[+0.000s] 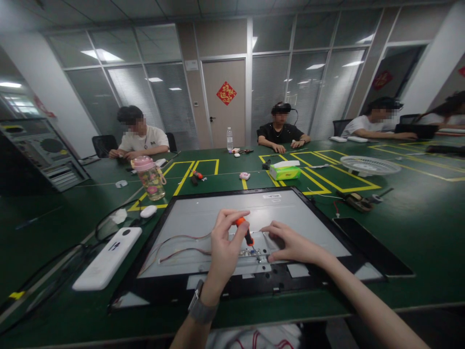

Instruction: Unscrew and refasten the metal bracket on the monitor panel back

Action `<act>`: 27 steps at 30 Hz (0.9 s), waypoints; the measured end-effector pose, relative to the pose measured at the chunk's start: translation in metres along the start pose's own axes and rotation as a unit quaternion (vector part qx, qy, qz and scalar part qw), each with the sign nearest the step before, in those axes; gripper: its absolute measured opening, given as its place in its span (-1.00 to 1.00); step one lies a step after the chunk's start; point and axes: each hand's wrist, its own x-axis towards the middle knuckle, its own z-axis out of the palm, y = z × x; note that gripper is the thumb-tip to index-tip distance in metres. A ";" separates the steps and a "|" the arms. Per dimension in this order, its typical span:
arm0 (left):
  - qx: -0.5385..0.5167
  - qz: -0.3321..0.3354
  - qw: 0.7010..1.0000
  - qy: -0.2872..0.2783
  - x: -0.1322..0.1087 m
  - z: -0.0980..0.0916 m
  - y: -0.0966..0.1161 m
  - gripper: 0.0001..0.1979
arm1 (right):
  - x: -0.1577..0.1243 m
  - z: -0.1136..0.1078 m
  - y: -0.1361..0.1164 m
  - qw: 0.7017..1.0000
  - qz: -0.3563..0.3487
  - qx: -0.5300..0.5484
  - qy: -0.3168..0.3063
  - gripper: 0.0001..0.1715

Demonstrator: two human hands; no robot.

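Screwdriver [244, 229] sits clamped in left hand [224, 246]; right hand [291, 245] rests open on panel [198, 217].

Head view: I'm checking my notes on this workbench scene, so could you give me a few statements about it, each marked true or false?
1. The left hand holds a screwdriver with an orange handle. True.
2. The right hand is lifted clear of the panel. False: it rests on the panel, fingers spread beside the screwdriver tip.
3. A bottle with a pink lid stands on the table, to the left beyond the panel. True.
4. The green tissue pack lies on top of the panel. False: it lies on the table beyond the panel's far edge.
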 end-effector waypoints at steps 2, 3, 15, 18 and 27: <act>-0.005 -0.006 1.000 -0.008 0.001 -0.001 0.001 -0.74 | 0.000 0.000 0.000 1.000 0.000 0.000 -0.001 -0.25; -0.013 -0.010 1.000 -0.013 0.001 -0.001 0.002 -0.71 | 0.000 0.000 -0.001 1.000 0.000 0.000 -0.003 -0.26; -0.037 -0.031 0.999 -0.007 0.004 -0.002 0.003 -0.70 | 0.001 0.001 0.002 1.000 -0.002 -0.002 -0.002 -0.26; -0.027 -0.035 0.999 0.001 0.005 -0.002 0.004 -0.72 | 0.000 0.002 0.003 1.000 0.000 -0.005 -0.004 -0.25; -0.042 -0.052 0.998 0.021 0.006 -0.002 -0.001 -0.71 | 0.000 0.000 0.001 1.000 0.000 -0.011 -0.007 -0.26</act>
